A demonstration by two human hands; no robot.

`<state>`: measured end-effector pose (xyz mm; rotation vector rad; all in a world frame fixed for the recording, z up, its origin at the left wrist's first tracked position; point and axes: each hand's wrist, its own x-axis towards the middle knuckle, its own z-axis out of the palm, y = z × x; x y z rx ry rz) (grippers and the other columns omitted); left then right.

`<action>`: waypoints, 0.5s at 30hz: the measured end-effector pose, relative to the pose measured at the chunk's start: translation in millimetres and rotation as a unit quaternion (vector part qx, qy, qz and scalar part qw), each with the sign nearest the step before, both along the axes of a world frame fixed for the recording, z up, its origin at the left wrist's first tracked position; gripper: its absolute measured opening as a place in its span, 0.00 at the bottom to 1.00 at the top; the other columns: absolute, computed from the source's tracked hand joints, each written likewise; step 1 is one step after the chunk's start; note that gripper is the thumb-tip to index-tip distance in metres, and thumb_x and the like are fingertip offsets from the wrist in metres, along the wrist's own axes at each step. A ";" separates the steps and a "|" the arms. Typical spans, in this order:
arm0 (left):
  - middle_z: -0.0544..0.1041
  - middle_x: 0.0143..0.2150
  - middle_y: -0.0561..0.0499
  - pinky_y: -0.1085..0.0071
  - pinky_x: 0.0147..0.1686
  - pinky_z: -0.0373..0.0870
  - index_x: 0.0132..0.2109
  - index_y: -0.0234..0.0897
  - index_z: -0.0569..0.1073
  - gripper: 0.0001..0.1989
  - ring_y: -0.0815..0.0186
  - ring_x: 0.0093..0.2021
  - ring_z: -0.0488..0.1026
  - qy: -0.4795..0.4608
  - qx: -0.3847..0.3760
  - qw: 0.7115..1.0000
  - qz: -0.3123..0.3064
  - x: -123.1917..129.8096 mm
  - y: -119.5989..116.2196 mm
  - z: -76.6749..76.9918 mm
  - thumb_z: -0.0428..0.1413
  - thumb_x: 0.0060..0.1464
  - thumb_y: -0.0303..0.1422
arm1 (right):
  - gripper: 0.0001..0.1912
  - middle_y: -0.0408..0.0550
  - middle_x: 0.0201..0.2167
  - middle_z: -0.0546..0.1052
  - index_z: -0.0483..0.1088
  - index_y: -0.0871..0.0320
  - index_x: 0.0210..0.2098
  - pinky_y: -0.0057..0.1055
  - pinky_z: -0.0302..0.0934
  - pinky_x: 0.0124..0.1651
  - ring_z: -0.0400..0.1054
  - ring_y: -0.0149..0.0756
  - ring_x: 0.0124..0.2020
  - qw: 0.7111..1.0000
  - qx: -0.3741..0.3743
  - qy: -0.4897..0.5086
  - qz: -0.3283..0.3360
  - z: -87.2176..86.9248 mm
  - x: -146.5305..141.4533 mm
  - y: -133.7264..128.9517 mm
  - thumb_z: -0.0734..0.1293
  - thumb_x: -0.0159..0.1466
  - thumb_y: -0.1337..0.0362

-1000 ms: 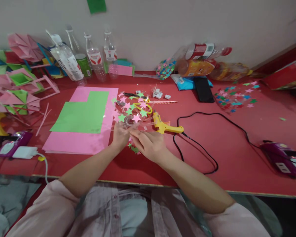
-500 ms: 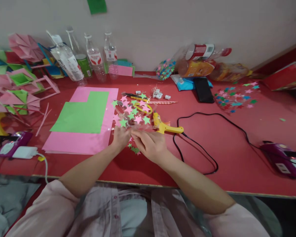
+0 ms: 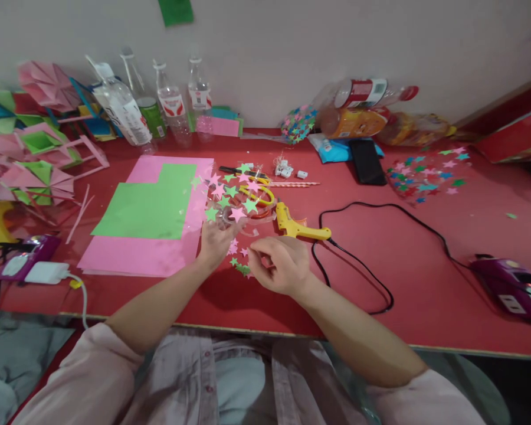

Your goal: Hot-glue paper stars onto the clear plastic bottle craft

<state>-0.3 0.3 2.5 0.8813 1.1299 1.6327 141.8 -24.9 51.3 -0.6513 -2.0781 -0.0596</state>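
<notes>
My left hand (image 3: 218,243) is closed on the lower edge of a clear plastic piece (image 3: 227,217) dotted with pink and green stars, held above the table. To its right, my right hand (image 3: 281,264) is apart from the plastic, thumb and forefinger pinched together. Whatever those fingertips hold, if anything, is too small to make out. Just left of them lie loose pink and green paper stars (image 3: 242,268). Beyond my right hand a yellow glue gun (image 3: 301,229) lies on its side. Yellow-handled scissors (image 3: 265,196) show partly behind the starred plastic.
Green paper (image 3: 146,206) on pink sheets (image 3: 137,257) lies at the left. Plastic bottles (image 3: 172,106) line the wall. A phone (image 3: 366,162), a star-covered clear piece (image 3: 429,174) and a black cord (image 3: 393,206) lie right. Purple power strips (image 3: 504,289) sit at both sides.
My right hand has come away from the starred plastic, moving right and toward me. My left hand has shifted slightly left with the plastic still in it.
</notes>
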 end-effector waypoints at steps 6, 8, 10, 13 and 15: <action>0.71 0.29 0.60 0.75 0.31 0.74 0.37 0.42 0.64 0.21 0.73 0.29 0.73 -0.028 0.030 0.999 0.019 -0.9 2.7 -3.9 0.66 0.38 0.28 | 0.09 0.35 0.20 0.74 0.66 0.58 0.44 0.22 0.55 0.22 0.62 0.21 0.16 0.998 -0.050 0.008 -0.029 -5.3 -2.4 4.6 0.63 0.63 0.70; 0.72 0.31 0.60 0.74 0.33 0.75 0.38 0.43 0.64 0.22 0.72 0.30 0.74 -0.028 0.030 0.999 0.020 -1.9 3.5 -4.2 0.66 0.37 0.27 | 0.07 0.36 0.20 0.75 0.67 0.58 0.42 0.22 0.55 0.22 0.62 0.21 0.16 0.998 -0.049 0.010 -0.028 -6.1 -3.2 5.3 0.64 0.63 0.70; 0.72 0.31 0.60 0.74 0.32 0.74 0.37 0.43 0.65 0.21 0.71 0.31 0.74 -0.018 0.025 0.999 0.019 -3.5 3.9 -5.6 0.66 0.37 0.26 | 0.06 0.37 0.20 0.75 0.68 0.59 0.40 0.22 0.55 0.22 0.62 0.22 0.16 0.999 -0.044 0.015 -0.028 -6.3 -3.6 5.7 0.64 0.63 0.70; 0.72 0.27 0.59 0.74 0.29 0.73 0.34 0.41 0.67 0.16 0.70 0.29 0.75 0.003 0.009 1.000 0.016 -5.8 4.1 -10.6 0.65 0.40 0.27 | 0.06 0.39 0.22 0.76 0.69 0.59 0.41 0.22 0.58 0.24 0.66 0.23 0.19 0.999 -0.033 -0.002 -0.024 -7.1 -3.0 6.6 0.63 0.64 0.70; 0.72 0.26 0.57 0.73 0.28 0.73 0.32 0.40 0.68 0.13 0.67 0.29 0.75 0.014 -0.005 1.000 0.014 -6.8 4.0 -13.5 0.65 0.41 0.29 | 0.07 0.42 0.26 0.79 0.69 0.59 0.42 0.23 0.59 0.27 0.69 0.25 0.23 0.999 -0.026 -0.024 -0.017 -8.3 -2.0 7.4 0.63 0.64 0.70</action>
